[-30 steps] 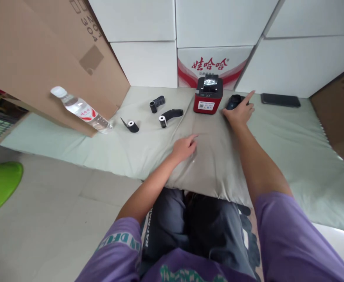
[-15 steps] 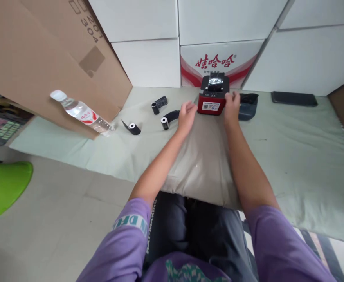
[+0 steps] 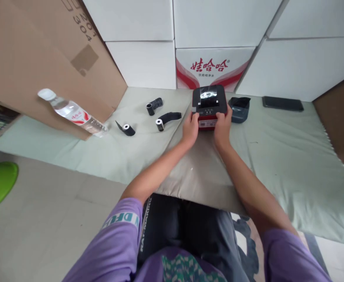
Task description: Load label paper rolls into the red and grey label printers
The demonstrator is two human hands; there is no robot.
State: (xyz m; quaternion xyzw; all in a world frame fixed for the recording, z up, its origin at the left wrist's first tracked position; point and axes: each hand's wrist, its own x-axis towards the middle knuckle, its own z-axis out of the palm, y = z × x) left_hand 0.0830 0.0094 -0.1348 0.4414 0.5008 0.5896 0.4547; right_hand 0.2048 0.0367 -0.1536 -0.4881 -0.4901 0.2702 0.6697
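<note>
Between my two hands is a small red and black label printer (image 3: 208,105), with a glossy black strip (image 3: 208,95) over its top. My left hand (image 3: 190,128) grips its near left corner, thumb on the front edge. On the near right corner my right hand (image 3: 223,124) is closed the same way. The printer looks tilted, its top turned toward me; whether its base is off the cloth I cannot tell. Left of it lie three small rolls with black strips: one near (image 3: 160,124), one farther back (image 3: 150,109), one farther left (image 3: 128,130).
Right of the printer sits a dark container (image 3: 239,111), and beyond it a black phone (image 3: 282,103). A water bottle (image 3: 74,112) leans by a cardboard box (image 3: 57,74) on the left. White boxes (image 3: 214,23) line the back of the green cloth (image 3: 289,164).
Both hands have closed in on the printer's sides and taken hold of it. The printer has been drawn toward me and away from the white box, its top tipped nearer. My view has shifted slightly.
</note>
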